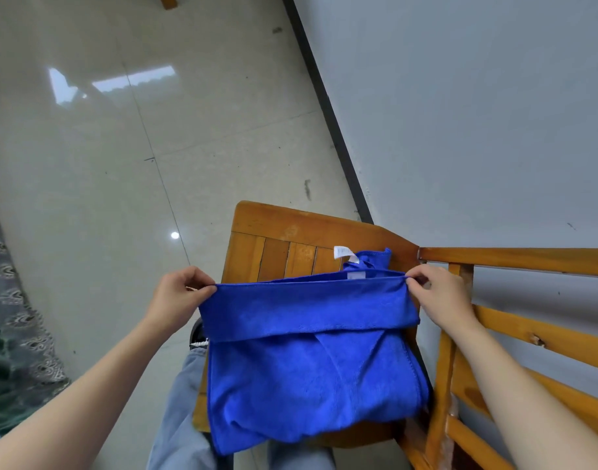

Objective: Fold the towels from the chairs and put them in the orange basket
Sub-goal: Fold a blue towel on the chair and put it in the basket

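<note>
A bright blue towel [311,361] hangs stretched between my two hands above the seat of a wooden chair [277,232]. My left hand [180,291] pinches its upper left corner. My right hand [438,290] pinches the upper right corner. The towel's top band is folded over toward me, and its lower part droops onto the seat. A white label [345,253] shows on a blue piece lying on the seat behind the held edge. No orange basket is in view.
The chair's slatted backrest [528,334] stands at the right against a pale wall [477,113]. Glossy floor tiles [121,147] spread to the left. Patterned dark fabric [16,317] lies at the left edge. My legs in light trousers [185,418] are below the towel.
</note>
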### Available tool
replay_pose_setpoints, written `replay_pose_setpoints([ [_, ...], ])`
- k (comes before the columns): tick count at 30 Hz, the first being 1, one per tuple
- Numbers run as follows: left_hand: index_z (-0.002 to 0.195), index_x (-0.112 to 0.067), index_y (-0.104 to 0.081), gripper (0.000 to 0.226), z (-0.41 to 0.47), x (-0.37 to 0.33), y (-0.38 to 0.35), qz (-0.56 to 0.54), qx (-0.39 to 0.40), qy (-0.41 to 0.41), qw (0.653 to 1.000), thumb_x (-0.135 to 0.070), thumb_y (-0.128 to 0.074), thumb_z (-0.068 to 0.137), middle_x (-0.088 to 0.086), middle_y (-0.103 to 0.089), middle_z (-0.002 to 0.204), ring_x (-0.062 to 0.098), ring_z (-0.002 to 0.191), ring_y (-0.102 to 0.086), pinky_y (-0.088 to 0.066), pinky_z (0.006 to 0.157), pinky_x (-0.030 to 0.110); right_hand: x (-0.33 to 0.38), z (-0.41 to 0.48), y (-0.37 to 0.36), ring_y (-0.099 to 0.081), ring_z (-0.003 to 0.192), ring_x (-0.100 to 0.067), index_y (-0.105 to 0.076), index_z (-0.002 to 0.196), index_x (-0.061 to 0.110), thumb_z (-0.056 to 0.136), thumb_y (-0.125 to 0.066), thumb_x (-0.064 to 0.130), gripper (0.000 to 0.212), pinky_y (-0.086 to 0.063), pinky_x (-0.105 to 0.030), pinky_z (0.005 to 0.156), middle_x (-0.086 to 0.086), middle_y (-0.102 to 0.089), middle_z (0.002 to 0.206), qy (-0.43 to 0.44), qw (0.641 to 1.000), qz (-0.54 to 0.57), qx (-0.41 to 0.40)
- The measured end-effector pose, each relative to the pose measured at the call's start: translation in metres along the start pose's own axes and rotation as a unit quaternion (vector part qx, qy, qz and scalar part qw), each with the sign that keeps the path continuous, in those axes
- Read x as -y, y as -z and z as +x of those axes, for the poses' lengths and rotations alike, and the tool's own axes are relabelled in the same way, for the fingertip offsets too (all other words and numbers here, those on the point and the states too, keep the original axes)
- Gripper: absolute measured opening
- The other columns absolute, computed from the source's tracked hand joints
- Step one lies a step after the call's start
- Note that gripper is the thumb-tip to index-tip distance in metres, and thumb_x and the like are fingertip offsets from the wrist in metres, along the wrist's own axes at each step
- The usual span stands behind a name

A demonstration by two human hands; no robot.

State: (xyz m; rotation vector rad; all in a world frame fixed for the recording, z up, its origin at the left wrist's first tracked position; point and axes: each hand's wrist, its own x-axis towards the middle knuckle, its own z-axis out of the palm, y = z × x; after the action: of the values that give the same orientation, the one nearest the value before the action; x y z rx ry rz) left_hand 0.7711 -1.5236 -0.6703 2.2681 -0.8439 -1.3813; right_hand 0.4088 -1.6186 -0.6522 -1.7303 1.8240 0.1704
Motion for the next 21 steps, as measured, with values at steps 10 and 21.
replay_pose_setpoints([
  [10, 0.062, -0.022, -0.069, 0.040, -0.067, -0.063, 0.105, -0.007, 0.098, -0.136, 0.986, 0.014, -0.063, 0.078, -0.010, -0.067, 0.062, -0.003, 0.059, -0.060, -0.046, 0.059, 0.006, 0.056, -0.066, 0.103, -0.048, 0.103, -0.021, -0.061, 0.116, 0.010, 0.095, -0.043, 0.010, 0.027, -0.041, -0.035, 0.089, -0.006, -0.059, 0.103, 0.074, 0.992, -0.102, -0.001],
  [21, 0.075, -0.019, -0.068, 0.027, -0.122, -0.163, 0.206, 0.280, -0.100, -0.488, 0.821, -0.025, -0.041, 0.072, -0.016, -0.058, 0.081, 0.010, 0.072, -0.042, -0.037, 0.062, 0.017, 0.131, -0.126, 0.223, -0.040, 0.072, -0.013, -0.048, 0.078, 0.018, 0.080, -0.033, 0.032, 0.021, -0.031, -0.017, 0.061, 0.015, -0.047, 0.073, 0.207, 0.962, -0.110, -0.143],
])
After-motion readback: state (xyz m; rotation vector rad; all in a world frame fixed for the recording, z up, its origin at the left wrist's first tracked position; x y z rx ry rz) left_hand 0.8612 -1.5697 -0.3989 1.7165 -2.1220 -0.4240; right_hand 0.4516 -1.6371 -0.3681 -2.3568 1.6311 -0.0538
